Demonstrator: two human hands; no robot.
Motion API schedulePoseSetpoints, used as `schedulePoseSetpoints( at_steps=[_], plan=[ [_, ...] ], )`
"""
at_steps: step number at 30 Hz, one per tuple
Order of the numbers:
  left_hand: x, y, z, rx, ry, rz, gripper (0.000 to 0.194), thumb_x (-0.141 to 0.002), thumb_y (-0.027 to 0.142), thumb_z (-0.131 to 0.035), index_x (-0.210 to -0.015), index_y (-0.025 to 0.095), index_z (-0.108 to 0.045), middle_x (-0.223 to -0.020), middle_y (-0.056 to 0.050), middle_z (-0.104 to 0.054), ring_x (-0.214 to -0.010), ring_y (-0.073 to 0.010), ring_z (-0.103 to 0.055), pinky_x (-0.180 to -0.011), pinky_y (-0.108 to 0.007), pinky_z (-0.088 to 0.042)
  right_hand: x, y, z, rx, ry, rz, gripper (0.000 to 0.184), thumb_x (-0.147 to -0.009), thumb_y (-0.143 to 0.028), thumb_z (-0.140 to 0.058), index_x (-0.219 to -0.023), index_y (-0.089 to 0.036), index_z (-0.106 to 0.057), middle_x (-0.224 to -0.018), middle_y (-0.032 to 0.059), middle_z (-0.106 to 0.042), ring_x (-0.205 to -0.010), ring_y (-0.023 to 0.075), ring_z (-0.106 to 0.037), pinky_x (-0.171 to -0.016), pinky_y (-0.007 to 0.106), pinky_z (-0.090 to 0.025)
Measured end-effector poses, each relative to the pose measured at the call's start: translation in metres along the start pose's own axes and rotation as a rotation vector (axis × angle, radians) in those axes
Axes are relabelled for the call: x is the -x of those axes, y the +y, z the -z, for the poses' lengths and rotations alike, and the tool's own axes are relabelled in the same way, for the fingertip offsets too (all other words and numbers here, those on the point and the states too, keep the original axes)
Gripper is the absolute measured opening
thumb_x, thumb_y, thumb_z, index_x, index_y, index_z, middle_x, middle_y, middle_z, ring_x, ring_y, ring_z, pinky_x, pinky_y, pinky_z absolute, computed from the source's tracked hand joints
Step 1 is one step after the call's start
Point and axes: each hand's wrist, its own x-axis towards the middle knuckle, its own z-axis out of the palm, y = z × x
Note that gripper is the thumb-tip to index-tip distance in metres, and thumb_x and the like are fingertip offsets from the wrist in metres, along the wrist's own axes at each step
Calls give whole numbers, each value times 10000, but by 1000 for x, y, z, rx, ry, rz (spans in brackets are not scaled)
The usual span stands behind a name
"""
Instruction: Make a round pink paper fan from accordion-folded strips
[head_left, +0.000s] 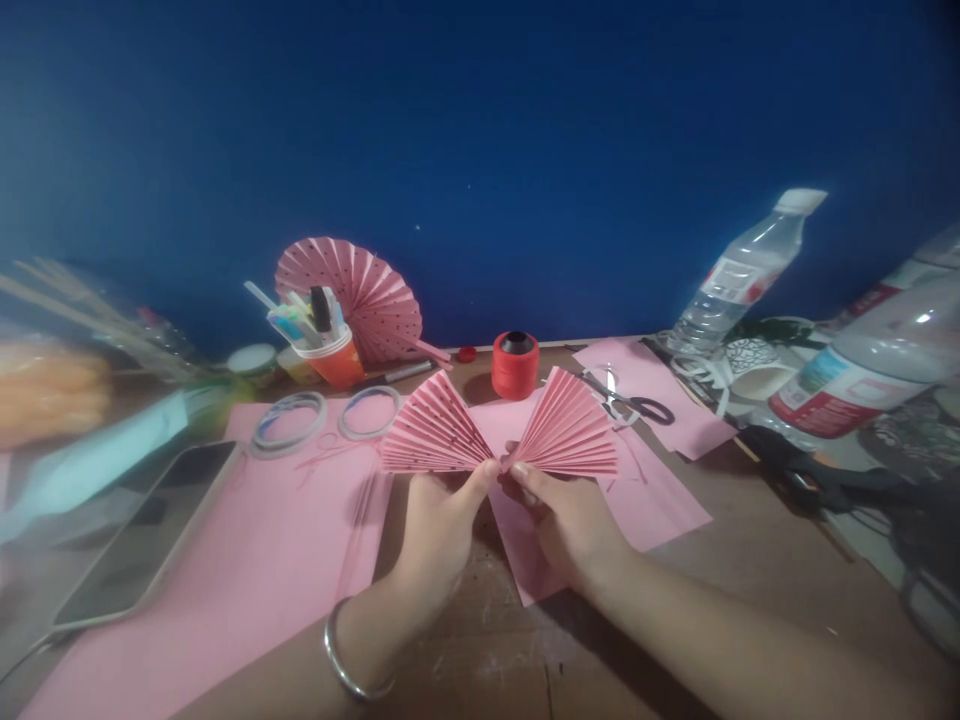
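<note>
Surface (480, 640), large pink sheet (300, 540) lying at left, perhaps aside for elbow room. Pleated pink paper (439, 430), fanned into two wings, held centrally above surface. Left hand (439, 520), right hand (574, 520) pinching its narrow middle, likely gathering folds. Scissors (636, 402) beyond right hand, seemingly within reach.

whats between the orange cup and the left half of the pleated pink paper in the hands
In the head view, a marker and a roll of tape lie between the orange cup and the pleated pink paper.
</note>
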Motion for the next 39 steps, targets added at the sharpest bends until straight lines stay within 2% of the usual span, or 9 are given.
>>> schedulePoseSetpoints(
  at_steps=[5, 11, 13, 17, 19, 25, 32, 39],
  plan=[
    [-1, 0, 2, -42, 21, 1, 181, -697, 245, -621, -810, 103, -627, -815, -70, -668, -764, -189, -616, -746, -325, -493, 1, -4, -3, 87, -79, 43, 182, -622, -169, -699, -802, -155, -678, -774, 41, -693, -739, 194, -632, -739, 354, -487],
    [-1, -1, 4, -35, 10, 62, 188, -679, 256, -638, -807, 119, -631, -741, -41, -669, -696, -163, -621, -720, -295, -502, 1, -5, -2, 144, -80, 16, 140, -624, -189, -696, -752, -140, -662, -653, 25, -671, -623, 174, -614, -634, 317, -490],
    [0, -1, 4, -16, 10, 92, 206, -669, 270, -646, -803, 116, -625, -729, -47, -670, -668, -169, -624, -671, -291, -517, 1, -4, -1, 173, -74, 5, 152, -627, -207, -697, -757, -138, -659, -671, 32, -676, -634, 180, -618, -641, 318, -488],
    [0, -1, 6, -13, -14, 182, 309, -657, 334, -649, -867, 113, -596, -736, -66, -661, -601, -197, -621, -462, -289, -522, 1, -3, -2, 203, -66, 5, 186, -622, -239, -702, -759, -123, -657, -698, 57, -684, -684, 209, -626, -634, 325, -491],
    [0, -2, 7, -20, -23, 218, 328, -656, 353, -648, -868, 108, -596, -716, -65, -656, -573, -195, -616, -424, -292, -516, 2, -3, -2, 199, -76, 15, 190, -628, -238, -698, -772, -121, -657, -714, 62, -687, -690, 211, -628, -636, 326, -490],
    [0, -1, 7, -39, -22, 202, 287, -654, 348, -645, -735, 72, -642, -598, -75, -638, -495, -163, -590, -435, -262, -509, 2, -2, 0, 215, -106, 30, 196, -645, -226, -690, -812, -127, -661, -746, 68, -687, -695, 204, -628, -682, 347, -482],
    [-1, -3, 9, -45, -67, 178, 250, -682, 331, -627, -741, 89, -649, -657, -74, -657, -541, -163, -600, -468, -261, -503, 2, 0, 0, 213, -100, 66, 172, -657, -235, -682, -798, -137, -671, -747, 61, -692, -708, 201, -630, -703, 339, -479],
    [-1, -2, 8, -37, -47, 169, 257, -669, 334, -637, -734, 86, -661, -626, -71, -656, -515, -168, -596, -463, -266, -500, 1, -1, 2, 271, -95, 79, 175, -659, -244, -683, -785, -123, -667, -743, 65, -688, -711, 199, -625, -728, 339, -470]
  ],
)
